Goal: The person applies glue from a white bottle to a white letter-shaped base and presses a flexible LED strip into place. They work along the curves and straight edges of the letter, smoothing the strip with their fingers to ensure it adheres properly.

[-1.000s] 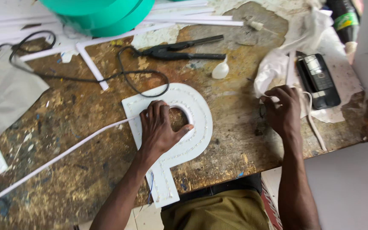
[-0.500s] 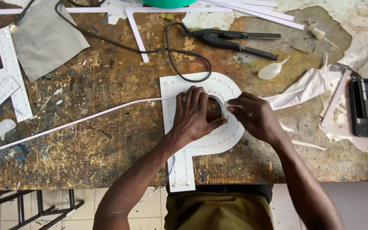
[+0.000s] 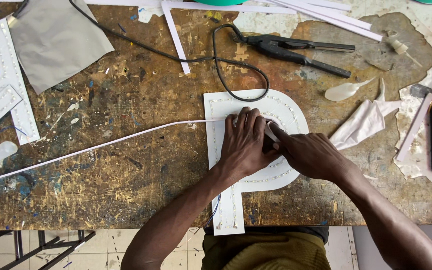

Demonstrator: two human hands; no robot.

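strip [image 3: 126, 139] betw. hands [image 3: 276, 147], on letter [image 3: 286, 112]

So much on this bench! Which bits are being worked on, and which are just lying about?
In use: white P-shaped letter, long white strip, left hand, right hand.

Lying about: black pliers, black cable, grey sheet, another white letter, crumpled white scrap.

Right hand [image 3: 312, 156]: 1.0 s ago well apart from the white letter panel [image 3: 252, 150], at the crumpled white sheet [image 3: 363, 123] by the table's right edge. By 0.5 s ago it had crossed to the panel's bowl. Now it presses beside the left hand [image 3: 246, 142], fingertips touching the white strip [image 3: 101, 145]. Left hand shifted slightly up the bowl.
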